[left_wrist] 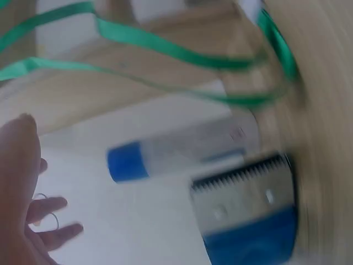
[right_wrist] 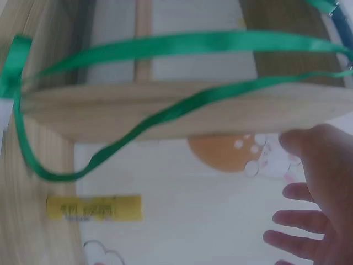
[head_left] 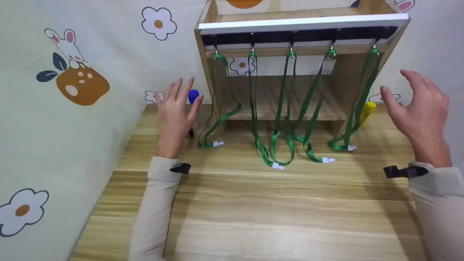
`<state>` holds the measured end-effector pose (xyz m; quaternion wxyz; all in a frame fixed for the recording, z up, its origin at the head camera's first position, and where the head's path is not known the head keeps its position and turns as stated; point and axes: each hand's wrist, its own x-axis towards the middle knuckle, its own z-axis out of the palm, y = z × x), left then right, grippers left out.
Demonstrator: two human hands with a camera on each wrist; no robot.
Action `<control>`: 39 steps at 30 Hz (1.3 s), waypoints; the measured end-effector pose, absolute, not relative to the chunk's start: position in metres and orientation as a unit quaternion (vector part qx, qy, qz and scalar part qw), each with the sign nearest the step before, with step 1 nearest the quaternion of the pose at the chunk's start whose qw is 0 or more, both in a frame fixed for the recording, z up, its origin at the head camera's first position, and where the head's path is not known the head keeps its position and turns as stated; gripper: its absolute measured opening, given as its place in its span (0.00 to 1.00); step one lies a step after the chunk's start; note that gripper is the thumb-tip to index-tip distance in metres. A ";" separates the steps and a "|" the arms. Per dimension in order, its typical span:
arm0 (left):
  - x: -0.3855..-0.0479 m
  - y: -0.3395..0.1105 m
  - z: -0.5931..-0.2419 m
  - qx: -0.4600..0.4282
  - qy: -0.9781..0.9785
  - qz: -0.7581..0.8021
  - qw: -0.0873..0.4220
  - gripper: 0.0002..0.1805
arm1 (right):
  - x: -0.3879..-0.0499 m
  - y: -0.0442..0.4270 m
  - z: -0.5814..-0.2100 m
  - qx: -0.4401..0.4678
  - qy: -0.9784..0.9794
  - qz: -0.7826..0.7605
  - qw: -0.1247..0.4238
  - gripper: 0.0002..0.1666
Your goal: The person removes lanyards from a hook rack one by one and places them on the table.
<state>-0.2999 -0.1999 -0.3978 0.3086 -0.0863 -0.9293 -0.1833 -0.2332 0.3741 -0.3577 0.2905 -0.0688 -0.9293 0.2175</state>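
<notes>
Five green lanyards (head_left: 281, 98) hang by metal clips from hooks on a black strip (head_left: 272, 36) of a wooden shelf, their white-tipped lower ends lying on the table. My left hand (head_left: 174, 114) is raised left of the shelf, fingers spread, holding nothing, near a blue-capped bottle (head_left: 193, 96). In the left wrist view that bottle (left_wrist: 187, 148) stands beside a blue and grey spiral-bound item (left_wrist: 248, 215). On the other side, my right hand (head_left: 422, 108) hovers with thumb and fingers apart, empty, near a yellow tube (head_left: 368, 111). In the right wrist view, a lanyard (right_wrist: 182, 105) crosses before the shelf.
The wooden shelf (head_left: 340, 79) stands at the back of the wood-grain table (head_left: 275, 210), against a wall covering (head_left: 119, 65) printed with flowers and rabbits. A dark pointed object (head_left: 191, 133) shows beside my left wrist.
</notes>
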 end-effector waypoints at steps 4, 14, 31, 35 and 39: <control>-0.301 -0.185 -0.391 -0.160 -0.869 -0.305 0.354 0.29 | -0.224 0.351 -0.349 -0.062 -0.895 0.264 0.355 0.32; -0.308 -0.154 -0.387 -0.228 -0.800 -0.430 0.351 0.30 | -0.218 0.313 -0.347 -0.009 -0.868 0.348 0.353 0.38; -0.306 -0.152 -0.392 -0.198 -0.824 -0.411 0.335 0.29 | -0.224 0.324 -0.349 0.017 -0.882 0.363 0.299 0.25; -0.307 -0.152 -0.395 -0.203 -0.818 -0.416 0.341 0.28 | -0.222 0.332 -0.349 0.010 -0.899 0.351 0.261 0.27; -0.308 -0.152 -0.399 -0.213 -0.811 -0.406 0.363 0.26 | -0.219 0.341 -0.349 0.001 -0.905 0.346 0.248 0.26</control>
